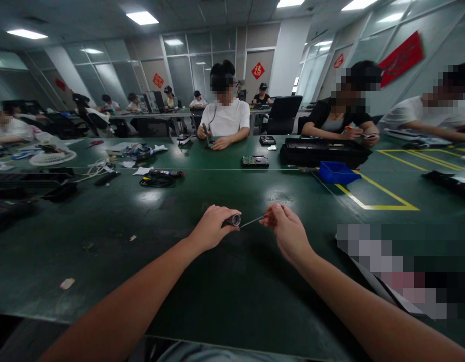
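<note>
My left hand (213, 226) is closed round a small dark cylinder (235, 220), whose round open end with a pale metal rim faces right and toward me. In my right hand (287, 229) is a thin screwdriver, pinched by its reddish handle. The screwdriver's metal shaft (252, 221) slants down to the left, and its tip is just beside the cylinder's lower edge. Whether the tip touches the cylinder I cannot tell. Both hands are held over the green table (224, 296).
A coiled black cable (157, 178) lies at the left, beyond my hands. Farther off are a hard drive (255, 161), a blue bin (338, 172) and a long black case (322, 151). Small scraps (67, 283) lie at the near left. Several people sit around the tables.
</note>
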`<action>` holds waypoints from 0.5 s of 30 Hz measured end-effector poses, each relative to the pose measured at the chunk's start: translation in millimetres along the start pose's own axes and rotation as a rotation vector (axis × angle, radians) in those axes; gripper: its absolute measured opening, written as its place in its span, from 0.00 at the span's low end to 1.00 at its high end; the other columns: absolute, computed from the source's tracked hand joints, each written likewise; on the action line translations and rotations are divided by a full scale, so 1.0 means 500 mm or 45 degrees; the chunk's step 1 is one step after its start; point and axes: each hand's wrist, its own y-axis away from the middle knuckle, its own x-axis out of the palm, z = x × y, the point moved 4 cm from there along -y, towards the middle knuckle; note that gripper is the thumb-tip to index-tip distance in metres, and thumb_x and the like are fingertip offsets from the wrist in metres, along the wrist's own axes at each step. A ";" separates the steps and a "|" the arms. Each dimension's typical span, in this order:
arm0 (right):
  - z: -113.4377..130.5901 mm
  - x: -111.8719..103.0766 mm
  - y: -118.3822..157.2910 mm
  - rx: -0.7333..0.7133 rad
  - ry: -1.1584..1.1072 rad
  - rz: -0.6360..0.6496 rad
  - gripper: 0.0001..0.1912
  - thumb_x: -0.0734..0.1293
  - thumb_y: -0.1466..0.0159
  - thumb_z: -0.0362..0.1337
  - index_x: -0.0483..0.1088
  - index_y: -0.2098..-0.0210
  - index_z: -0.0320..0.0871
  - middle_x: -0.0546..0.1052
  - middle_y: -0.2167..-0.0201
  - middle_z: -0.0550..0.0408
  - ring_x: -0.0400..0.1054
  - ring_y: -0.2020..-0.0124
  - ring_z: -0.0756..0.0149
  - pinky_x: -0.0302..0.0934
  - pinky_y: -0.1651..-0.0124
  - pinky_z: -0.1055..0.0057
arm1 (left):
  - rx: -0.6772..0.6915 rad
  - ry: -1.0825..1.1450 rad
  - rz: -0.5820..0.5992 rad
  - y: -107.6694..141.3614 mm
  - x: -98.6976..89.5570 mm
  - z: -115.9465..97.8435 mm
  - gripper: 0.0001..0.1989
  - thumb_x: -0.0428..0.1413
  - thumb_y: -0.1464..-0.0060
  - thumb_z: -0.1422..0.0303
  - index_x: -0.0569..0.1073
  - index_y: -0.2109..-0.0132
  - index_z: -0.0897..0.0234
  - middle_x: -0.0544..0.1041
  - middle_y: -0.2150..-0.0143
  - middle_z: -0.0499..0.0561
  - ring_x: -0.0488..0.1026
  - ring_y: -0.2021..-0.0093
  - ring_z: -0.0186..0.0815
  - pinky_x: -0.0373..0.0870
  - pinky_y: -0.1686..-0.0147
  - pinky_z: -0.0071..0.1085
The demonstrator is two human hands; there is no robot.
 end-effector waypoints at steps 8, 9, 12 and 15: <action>0.030 0.010 0.022 -0.238 0.308 0.068 0.17 0.64 0.33 0.53 0.71 0.60 0.45 0.78 0.66 0.53 0.74 0.64 0.61 0.69 0.55 0.59 | -0.021 0.041 0.000 0.008 0.003 0.000 0.18 0.61 0.39 0.61 0.73 0.44 0.56 0.78 0.47 0.49 0.72 0.49 0.42 0.63 0.47 0.41; 0.036 0.011 0.026 -0.268 0.367 0.075 0.17 0.63 0.32 0.52 0.71 0.59 0.45 0.78 0.66 0.52 0.74 0.63 0.60 0.68 0.55 0.59 | -0.015 0.045 0.003 0.009 0.002 -0.003 0.17 0.61 0.39 0.61 0.73 0.44 0.56 0.78 0.47 0.49 0.72 0.49 0.42 0.63 0.47 0.41; 0.050 0.013 0.035 -0.338 0.462 0.111 0.15 0.62 0.31 0.49 0.71 0.58 0.45 0.79 0.65 0.51 0.76 0.62 0.60 0.68 0.55 0.60 | -0.040 0.054 0.005 0.011 -0.001 -0.006 0.17 0.61 0.39 0.62 0.74 0.44 0.56 0.78 0.47 0.48 0.72 0.50 0.42 0.63 0.48 0.41; 0.061 0.011 0.039 -0.370 0.586 0.141 0.14 0.63 0.31 0.50 0.72 0.59 0.46 0.80 0.68 0.53 0.76 0.65 0.60 0.67 0.61 0.63 | -0.083 0.056 -0.007 0.011 -0.001 -0.005 0.17 0.61 0.40 0.63 0.74 0.44 0.57 0.78 0.47 0.49 0.72 0.50 0.42 0.63 0.48 0.41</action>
